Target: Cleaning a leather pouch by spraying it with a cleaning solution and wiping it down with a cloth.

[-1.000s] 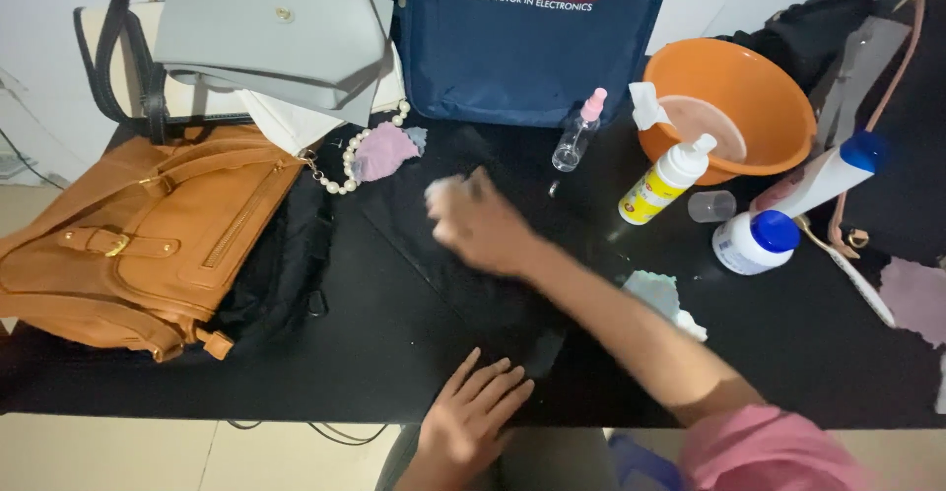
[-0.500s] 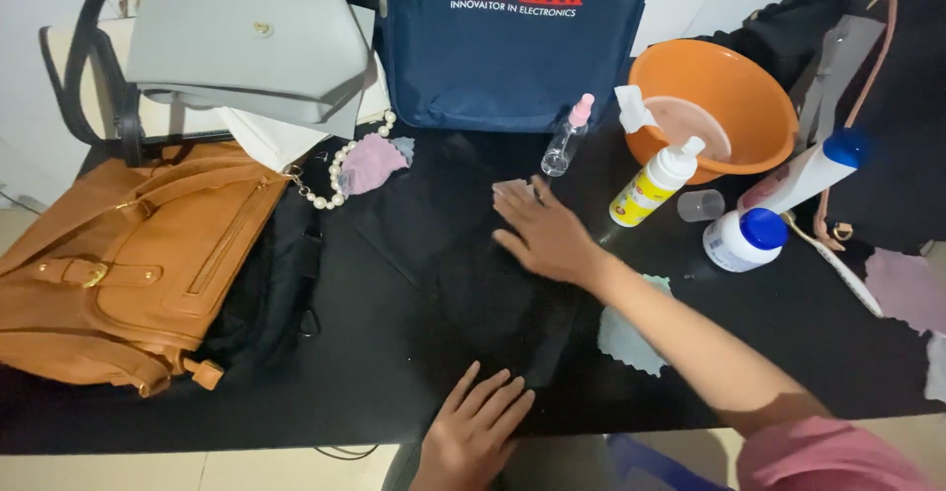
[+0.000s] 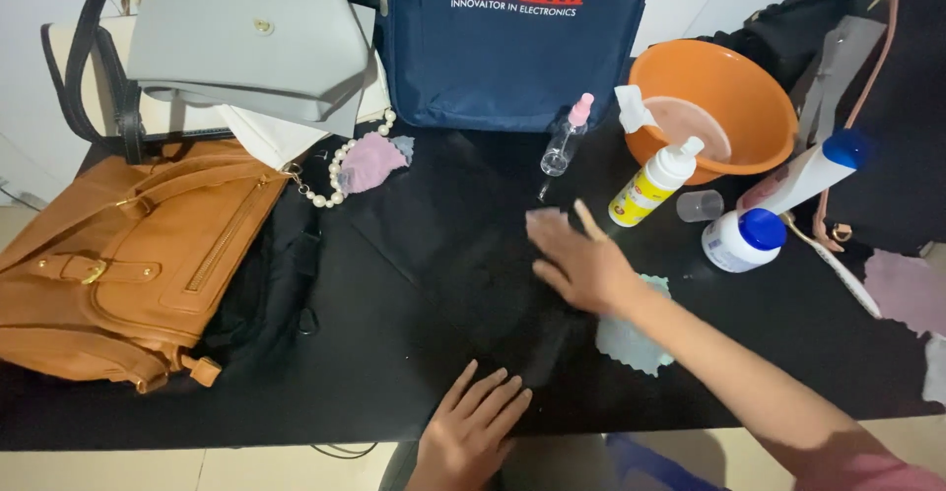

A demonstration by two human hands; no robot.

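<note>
A flat black bag (image 3: 443, 235) lies on the black table (image 3: 374, 373) in front of me. My right hand (image 3: 581, 264) rests on it with fingers spread, pressing a small pale cloth (image 3: 545, 217) under its fingertips. My left hand (image 3: 473, 432) lies flat and open on the bag's near edge at the table's front. A pale teal cloth (image 3: 631, 338) lies just under my right wrist.
A tan handbag (image 3: 128, 255) is at the left, with a grey bag (image 3: 246, 38) and a blue bag (image 3: 512, 48) behind. At the right are a spray bottle (image 3: 564, 141), a yellow pump bottle (image 3: 650, 188), a blue-lidded jar (image 3: 741, 243), a tube (image 3: 808, 174) and an orange basin (image 3: 759, 97).
My right hand has slid with the pale cloth across the black bag, from its upper middle to the right and nearer to me. My left hand has stayed put.
</note>
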